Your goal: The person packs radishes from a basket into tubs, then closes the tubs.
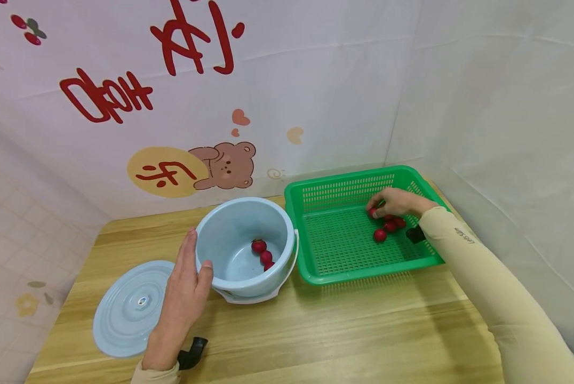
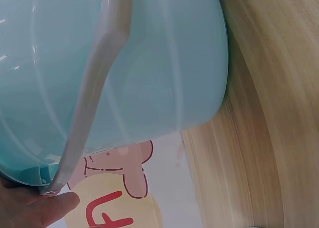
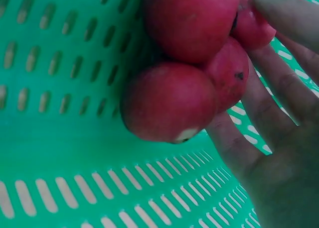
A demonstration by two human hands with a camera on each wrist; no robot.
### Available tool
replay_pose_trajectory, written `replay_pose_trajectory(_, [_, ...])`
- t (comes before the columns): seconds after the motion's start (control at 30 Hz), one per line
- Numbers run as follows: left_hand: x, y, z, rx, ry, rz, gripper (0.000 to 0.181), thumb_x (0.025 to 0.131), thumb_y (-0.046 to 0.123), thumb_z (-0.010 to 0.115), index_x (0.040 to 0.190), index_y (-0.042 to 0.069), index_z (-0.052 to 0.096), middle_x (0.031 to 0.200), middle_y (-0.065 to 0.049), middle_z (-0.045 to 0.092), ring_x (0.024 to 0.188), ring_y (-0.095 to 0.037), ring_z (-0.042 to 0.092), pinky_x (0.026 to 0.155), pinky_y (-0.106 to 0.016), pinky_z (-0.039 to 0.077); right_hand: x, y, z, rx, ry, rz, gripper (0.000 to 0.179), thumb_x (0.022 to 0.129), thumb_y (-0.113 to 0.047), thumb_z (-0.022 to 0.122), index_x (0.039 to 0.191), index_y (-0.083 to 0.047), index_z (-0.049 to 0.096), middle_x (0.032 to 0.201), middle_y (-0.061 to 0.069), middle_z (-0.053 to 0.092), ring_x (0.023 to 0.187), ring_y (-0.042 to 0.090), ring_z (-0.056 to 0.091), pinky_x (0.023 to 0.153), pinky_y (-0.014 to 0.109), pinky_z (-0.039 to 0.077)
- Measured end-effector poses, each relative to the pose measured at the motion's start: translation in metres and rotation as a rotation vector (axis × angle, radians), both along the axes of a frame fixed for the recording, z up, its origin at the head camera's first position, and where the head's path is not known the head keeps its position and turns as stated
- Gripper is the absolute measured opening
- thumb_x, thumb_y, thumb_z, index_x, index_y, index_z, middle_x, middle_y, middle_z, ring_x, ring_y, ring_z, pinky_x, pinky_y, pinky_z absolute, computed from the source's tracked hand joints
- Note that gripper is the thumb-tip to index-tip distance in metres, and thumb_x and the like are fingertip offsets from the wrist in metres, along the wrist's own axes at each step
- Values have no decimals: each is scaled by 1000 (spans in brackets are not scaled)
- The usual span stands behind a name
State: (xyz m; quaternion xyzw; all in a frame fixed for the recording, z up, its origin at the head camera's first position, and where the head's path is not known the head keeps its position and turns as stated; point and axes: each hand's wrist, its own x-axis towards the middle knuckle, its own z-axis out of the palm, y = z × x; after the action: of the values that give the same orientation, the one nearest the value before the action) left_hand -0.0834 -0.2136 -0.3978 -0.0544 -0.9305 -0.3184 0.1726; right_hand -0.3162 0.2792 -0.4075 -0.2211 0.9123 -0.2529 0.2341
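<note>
A light blue bucket [image 1: 241, 290] stands at the middle of the table with several red radishes [image 1: 258, 246] inside. My left hand [image 1: 186, 285] touches the bucket's left side with its fingers straight and its thumb at the rim. In the left wrist view, that hand [image 2: 37, 205] lies by the handle joint, under the white handle [image 2: 92, 83]. Over the green basket [image 1: 325, 278], my right hand [image 1: 397, 202] pinches a radish [image 1: 372, 213] between thumb and fingers. More radishes [image 1: 380, 235] lie below it; some show close up as a cluster [image 3: 169, 101] in the right wrist view.
The bucket's round blue lid [image 1: 124, 314] lies flat on the wooden table [image 1: 344, 330], left of the bucket and partly behind my left hand. The basket stands just right of the bucket. A printed cloth wall [image 1: 340, 96] closes off the back.
</note>
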Motion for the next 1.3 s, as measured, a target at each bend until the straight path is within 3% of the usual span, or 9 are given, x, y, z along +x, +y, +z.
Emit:
replay_pose_trajectory(0.13, [0,1,1,6,-5,3,68,105,16,49,165,3,20,169,-18,23,149,-44,32,111,-69,35,0,0,4,-8,12,-6,30,100,-10,66,128,0,71,132,22,66,124,43,58,103,59,48])
replay_pose_trajectory(0.33, [0,0,1,10,-2,0,68,105,17,49,165,3,20,169,-18,23,150,-44,32,111,-69,35,1,3,14,-105,5,-66,34,101,-12,65,132,1,67,131,20,67,123,40,60,106,61,45])
replay_pose_trajectory(0.53, [1,0,1,14,14,-7,67,105,16,49,164,2,21,169,-18,24,149,-44,33,111,-69,35,6,5,25,-139,45,-75,33,102,-13,65,132,0,68,121,14,72,114,34,66,105,58,46])
replay_pose_trajectory(0.67, [0,0,-1,12,28,-14,66,106,18,47,164,1,21,169,-19,24,149,-45,32,111,-69,35,10,6,36,-137,84,-85,34,103,-16,64,133,-1,67,125,16,71,119,37,64,104,59,47])
replay_pose_trajectory(0.83, [-1,-1,-1,8,28,-19,65,107,20,46,164,1,20,169,-19,24,150,-44,30,111,-69,34,16,7,51,-170,108,-111,36,104,-20,63,135,-1,66,131,17,69,126,39,59,106,61,44])
replay_pose_trajectory(1.3, [-1,-2,0,1,18,-22,66,106,17,48,164,1,20,169,-19,23,150,-44,30,113,-68,34,43,4,79,-252,169,-151,37,107,-24,59,135,-1,65,121,14,73,116,33,65,107,54,44])
